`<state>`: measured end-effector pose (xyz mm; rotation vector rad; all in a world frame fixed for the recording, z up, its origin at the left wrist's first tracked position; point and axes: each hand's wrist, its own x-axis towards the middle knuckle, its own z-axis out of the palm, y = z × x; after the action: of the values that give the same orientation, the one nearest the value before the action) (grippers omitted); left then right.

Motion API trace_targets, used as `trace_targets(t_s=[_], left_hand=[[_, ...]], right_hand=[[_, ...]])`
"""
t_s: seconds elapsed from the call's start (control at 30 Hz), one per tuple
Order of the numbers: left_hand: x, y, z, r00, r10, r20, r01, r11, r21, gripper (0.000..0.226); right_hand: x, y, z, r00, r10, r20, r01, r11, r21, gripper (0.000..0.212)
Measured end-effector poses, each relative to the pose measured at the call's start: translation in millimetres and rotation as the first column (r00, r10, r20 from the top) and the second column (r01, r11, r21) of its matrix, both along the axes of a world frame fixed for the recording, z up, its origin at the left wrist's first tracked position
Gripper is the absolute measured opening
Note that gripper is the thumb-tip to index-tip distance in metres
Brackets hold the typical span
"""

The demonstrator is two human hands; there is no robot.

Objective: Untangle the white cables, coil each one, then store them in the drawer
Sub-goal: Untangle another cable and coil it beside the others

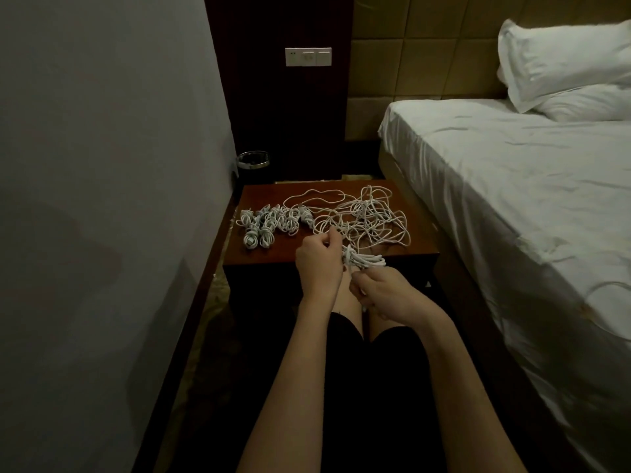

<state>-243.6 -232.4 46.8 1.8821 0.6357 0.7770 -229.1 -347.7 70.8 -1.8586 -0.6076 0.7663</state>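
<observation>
Both hands' grips, left hand [319,264] and right hand [382,293], clasp a thin, looped white cable bundle [363,260].

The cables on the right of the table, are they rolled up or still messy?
Still messy: the tangled cables sprawl in loose loops, unlike the coiled bundles on the left.

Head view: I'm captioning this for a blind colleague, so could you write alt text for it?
A person's left hand and right hand hold a half-wound white cable bundle above the near edge of a wooden bedside table. On the table, coiled cables lie at left and a loose tangle of cables at right. A white-sheeted bed stands to the right.
</observation>
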Motion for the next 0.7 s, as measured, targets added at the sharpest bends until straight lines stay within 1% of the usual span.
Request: trace_targets(t_s=[0.07, 0.13, 0.17, 0.2, 0.27, 0.33, 0.4, 0.5, 0.57, 0.6, 0.63, 0.67, 0.7], left_hand=[[2.0, 2.3, -2.1, 0.999, 0.019, -0.042, -0.016, 0.998, 0.062, 0.056], [2.3, 0.9, -5.0, 0.998, 0.003, -0.067, 0.004, 0.995, 0.104, 0.056], [1.8, 0.0, -7.0, 0.997, -0.026, -0.073, 0.034, 0.993, 0.111, 0.055], [1.1, -0.6, -8.6, 0.994, -0.069, -0.081, 0.078, 0.991, 0.112, 0.054], [-1.5, -3.1, -9.2, 0.977, -0.188, -0.099, 0.199, 0.972, 0.124, 0.050], [-3.7, -6.4, -7.5, 0.948, -0.306, -0.090, 0.316, 0.940, 0.127, 0.051], [-4.9, -9.8, -3.7, 0.930, -0.365, -0.032, 0.367, 0.927, 0.075, 0.054], [-5.1, -10.7, -1.4, 0.924, -0.374, 0.081, 0.380, 0.921, -0.080, 0.056], [-5.0, -11.7, -0.4, 0.930, -0.347, 0.123, 0.365, 0.913, -0.181, 0.052], [-4.1, -12.0, -0.3, 0.937, -0.321, 0.136, 0.345, 0.911, -0.224, 0.051], [-2.7, -12.6, -0.3, 0.946, -0.291, 0.143, 0.319, 0.911, -0.262, 0.051], [-1.4, -13.0, 0.5, 0.957, -0.252, 0.140, 0.283, 0.914, -0.292, 0.052], [0.6, -12.5, 0.8, 0.971, -0.203, 0.127, 0.234, 0.922, -0.309, 0.053]], right_hand=[[-0.8, -1.0, 5.6, 0.982, 0.102, 0.159, -0.089, 0.992, -0.089, 0.035], [1.7, -3.2, 7.6, 0.924, 0.152, 0.350, -0.096, 0.980, -0.173, 0.037], [3.4, -4.7, 8.8, 0.898, 0.139, 0.417, -0.073, 0.983, -0.171, 0.038], [3.6, -6.7, 11.0, 0.882, 0.108, 0.458, -0.051, 0.990, -0.135, 0.039], [5.2, -11.5, 13.8, 0.867, 0.001, 0.498, 0.002, 1.000, -0.006, 0.041], [9.3, -16.7, 12.9, 0.860, -0.122, 0.495, 0.101, 0.992, 0.069, 0.039], [16.0, -20.0, 4.4, 0.858, -0.225, 0.462, 0.190, 0.974, 0.122, 0.036], [23.0, -22.1, -5.7, 0.877, -0.315, 0.362, 0.255, 0.945, 0.204, 0.033], [24.2, -23.0, -8.5, 0.921, -0.323, 0.220, 0.265, 0.929, 0.258, 0.032], [22.6, -22.0, -10.0, 0.940, -0.301, 0.161, 0.255, 0.933, 0.255, 0.031], [21.3, -19.8, -13.2, 0.950, -0.275, 0.149, 0.238, 0.945, 0.224, 0.031], [20.6, -16.8, -16.2, 0.950, -0.253, 0.182, 0.224, 0.961, 0.165, 0.032], [19.7, -13.0, -19.6, 0.940, -0.224, 0.258, 0.208, 0.974, 0.091, 0.032]])
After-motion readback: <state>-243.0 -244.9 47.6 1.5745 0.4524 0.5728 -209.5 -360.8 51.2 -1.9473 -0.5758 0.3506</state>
